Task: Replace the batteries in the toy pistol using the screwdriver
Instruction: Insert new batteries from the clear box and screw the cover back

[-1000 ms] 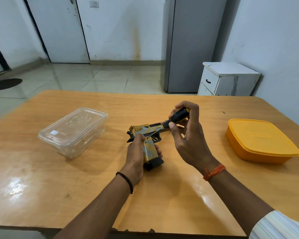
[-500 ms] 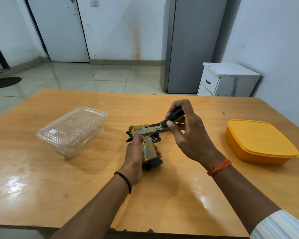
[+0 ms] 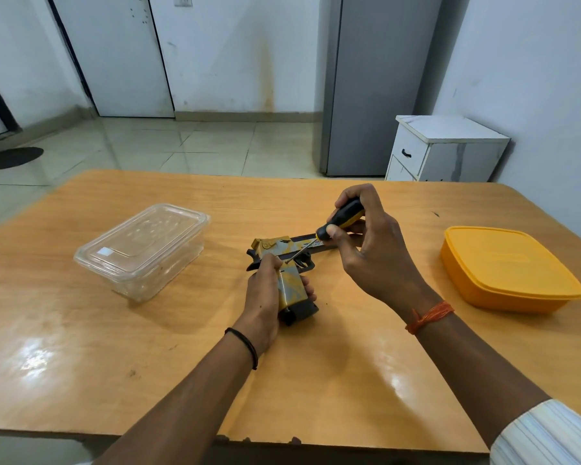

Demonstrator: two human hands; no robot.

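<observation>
A yellow and grey toy pistol (image 3: 292, 283) lies on its side in the middle of the wooden table (image 3: 148, 347), barrel pointing right. My left hand (image 3: 265, 297) grips its handle from the left, thumb near the top of the grip. My right hand (image 3: 369, 250) holds a screwdriver (image 3: 341, 219) with a black and yellow handle. Its thin metal shaft slants down to the left, and the tip rests on the pistol's side just above the grip, beside my left thumb.
A clear plastic box (image 3: 145, 250) with its lid on stands at the left of the table. An orange lidded container (image 3: 507, 270) sits at the right. Beyond the table are a grey fridge (image 3: 376, 85) and a small white cabinet (image 3: 443, 149).
My right hand has turned on the screwdriver handle and shifted its fingers, while the tip stays on the same spot. The left hand and the pistol have not moved.
</observation>
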